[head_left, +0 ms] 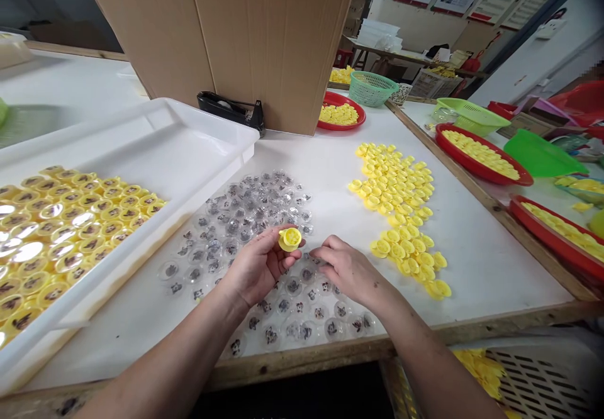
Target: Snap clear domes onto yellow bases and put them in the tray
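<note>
Head view: a white desk (500, 255) with wooden edges is seen from above.
Left hand (259, 265): it is over the middle of the desk; its fingers are closed around one yellow cup piece.
Yellow cup piece (290, 238): it is between the fingertips of the left hand, above the clear discs, and its hollow side is turned toward the camera.
Right hand (349, 269): it is just beside the left hand, with thumb and forefinger bent close together at the clear discs; I cannot tell if these fingers grip a disc.
Clear discs (257, 208): they are spread under and around both hands, many with a small dark picture on them.
Loose yellow pieces (401, 208): they lie in a long group on the desk, to the right of the discs.
White tray (201, 142): it is at the left side, and yellow pieces with pictures (70, 227) lie in it close together.
Tape dispenser (231, 109): it is behind the tray, in front of a cardboard box (245, 41).
Red plate (361, 121): it is beside the box and carries more yellow pieces, near a green basket (372, 90).
</note>
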The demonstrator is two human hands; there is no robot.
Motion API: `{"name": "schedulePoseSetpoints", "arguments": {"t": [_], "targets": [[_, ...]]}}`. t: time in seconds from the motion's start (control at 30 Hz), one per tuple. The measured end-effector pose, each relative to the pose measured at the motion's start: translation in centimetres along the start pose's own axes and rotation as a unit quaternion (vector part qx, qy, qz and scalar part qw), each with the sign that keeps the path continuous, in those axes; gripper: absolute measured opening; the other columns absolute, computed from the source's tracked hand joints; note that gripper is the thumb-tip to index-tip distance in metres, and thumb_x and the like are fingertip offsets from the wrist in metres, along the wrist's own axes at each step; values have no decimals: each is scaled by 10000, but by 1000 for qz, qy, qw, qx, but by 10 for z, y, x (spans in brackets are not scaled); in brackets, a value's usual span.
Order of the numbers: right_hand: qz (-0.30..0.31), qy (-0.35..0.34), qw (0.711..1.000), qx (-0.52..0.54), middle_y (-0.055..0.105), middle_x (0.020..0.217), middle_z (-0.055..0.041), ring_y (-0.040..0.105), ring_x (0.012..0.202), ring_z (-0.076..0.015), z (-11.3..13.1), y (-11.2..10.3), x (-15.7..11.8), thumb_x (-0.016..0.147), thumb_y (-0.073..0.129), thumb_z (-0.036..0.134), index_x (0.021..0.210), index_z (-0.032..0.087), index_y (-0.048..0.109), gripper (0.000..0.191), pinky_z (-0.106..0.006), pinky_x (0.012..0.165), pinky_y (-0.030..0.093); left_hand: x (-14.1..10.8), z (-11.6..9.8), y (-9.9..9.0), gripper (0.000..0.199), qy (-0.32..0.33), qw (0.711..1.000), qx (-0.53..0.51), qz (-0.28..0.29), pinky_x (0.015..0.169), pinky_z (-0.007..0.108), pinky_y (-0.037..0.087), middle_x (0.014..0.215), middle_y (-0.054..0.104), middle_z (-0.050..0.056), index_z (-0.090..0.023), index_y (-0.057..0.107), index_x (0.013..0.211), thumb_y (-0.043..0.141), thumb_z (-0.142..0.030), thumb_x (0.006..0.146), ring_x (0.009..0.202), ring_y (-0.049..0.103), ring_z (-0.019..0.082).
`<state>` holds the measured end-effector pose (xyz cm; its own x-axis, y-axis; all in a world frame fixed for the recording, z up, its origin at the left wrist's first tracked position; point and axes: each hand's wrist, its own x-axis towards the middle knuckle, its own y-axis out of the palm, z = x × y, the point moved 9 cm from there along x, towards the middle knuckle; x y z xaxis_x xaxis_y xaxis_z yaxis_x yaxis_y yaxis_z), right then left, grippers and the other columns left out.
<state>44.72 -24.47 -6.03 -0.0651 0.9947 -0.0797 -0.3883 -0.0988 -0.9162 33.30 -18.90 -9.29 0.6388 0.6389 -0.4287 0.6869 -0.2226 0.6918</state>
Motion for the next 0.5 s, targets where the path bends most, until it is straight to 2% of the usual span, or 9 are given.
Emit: {"name": "schedulePoseSetpoints", "arguments": {"t": [0.17, 0.23, 0.3, 0.37, 0.43, 0.5], "targets": [[-44, -11, 997, 67, 567, 944, -40, 580, 817, -152, -2, -7, 2, 863, 452, 122, 916, 201, 629, 201, -293, 734, 457, 1, -2, 1, 251, 0, 1000, 3, 2, 528, 178, 516, 859, 651, 143, -76, 552, 1089, 447, -172, 882, 623, 630, 131], [-57, 7, 989, 137, 592, 897, -33, 597, 792, -151, -6, -14, 0, 874, 435, 144, 879, 195, 611, 184, -299, 711, 472, 1, -2, 3, 251, 2, 1000, 9, 9, 527, 175, 511, 867, 652, 141, -90, 551, 1099, 453, -179, 885, 627, 630, 128], [-49, 38, 967, 247, 615, 838, -19, 617, 759, -147, -10, -19, -3, 890, 431, 196, 904, 196, 600, 169, -298, 683, 494, 1, -2, 5, 244, 5, 1000, 16, 13, 526, 170, 507, 870, 654, 131, -114, 553, 1101, 471, -191, 886, 623, 628, 121], [-34, 49, 932, 356, 627, 796, -12, 629, 729, -140, -9, -23, -6, 906, 434, 253, 986, 195, 597, 191, -291, 661, 512, 0, 0, 7, 228, 4, 1000, 22, 21, 524, 161, 502, 863, 650, 115, -127, 565, 1084, 489, -207, 885, 617, 624, 112], [-25, 26, 906, 422, 623, 758, -5, 623, 705, -132, -1, -29, -6, 909, 449, 275, 1062, 192, 594, 227, -289, 662, 519, -1, 5, 10, 214, -4, 999, 22, 36, 526, 155, 500, 852, 642, 99, -125, 582, 1058, 493, -218, 887, 618, 623, 107], [-21, -1, 893, 450, 613, 765, -1, 610, 681, -115, 8, -36, -4, 905, 466, 262, 1083, 200, 606, 235, -278, 656, 519, -3, 10, 14, 216, -15, 998, 17, 55, 532, 157, 504, 838, 632, 87, -116, 598, 1046, 491, -219, 889, 628, 625, 111]]}}
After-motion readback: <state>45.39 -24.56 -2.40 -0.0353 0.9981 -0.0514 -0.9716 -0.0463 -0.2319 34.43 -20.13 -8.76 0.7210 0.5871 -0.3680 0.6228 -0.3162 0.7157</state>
